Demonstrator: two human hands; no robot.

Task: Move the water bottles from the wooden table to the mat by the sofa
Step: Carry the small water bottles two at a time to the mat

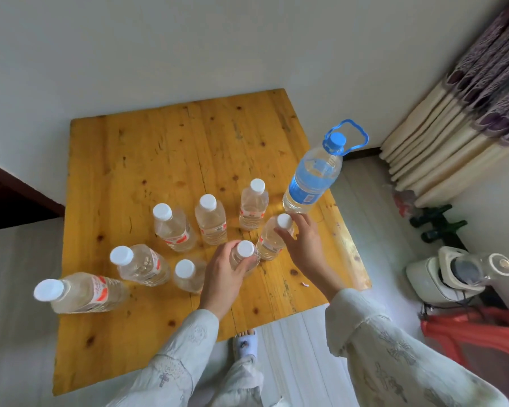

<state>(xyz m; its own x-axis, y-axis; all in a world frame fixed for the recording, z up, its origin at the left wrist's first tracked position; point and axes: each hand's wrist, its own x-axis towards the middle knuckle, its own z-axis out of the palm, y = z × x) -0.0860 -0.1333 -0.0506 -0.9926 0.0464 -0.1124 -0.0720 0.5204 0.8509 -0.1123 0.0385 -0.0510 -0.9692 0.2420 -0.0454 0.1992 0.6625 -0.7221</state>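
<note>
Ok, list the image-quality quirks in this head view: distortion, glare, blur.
Head view: wide-angle bending splays the bottles outward, the far-left bottle leaning most; window light glares on the wooden table at its right edge; both hands, left hand and right hand, look slightly soft.

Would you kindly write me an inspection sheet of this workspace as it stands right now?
Surface: yellow wooden table, far half bare, knotted and scuffed.
Job's things: eight small clear white-capped water bottles, e.g., and one large blue-capped bottle with a loop handle, all upright on the table; mat and sofa not in view.
Clutter: small pink scrap near the table's right edge.
Grippers: left hand wrapped round a small bottle; right hand, fingers touching the neck of another, grip not yet closed.
Cables: thin cords below the white appliance.
Surroundings: white wall, patterned curtain, red plastic stool, pale floor.
</note>
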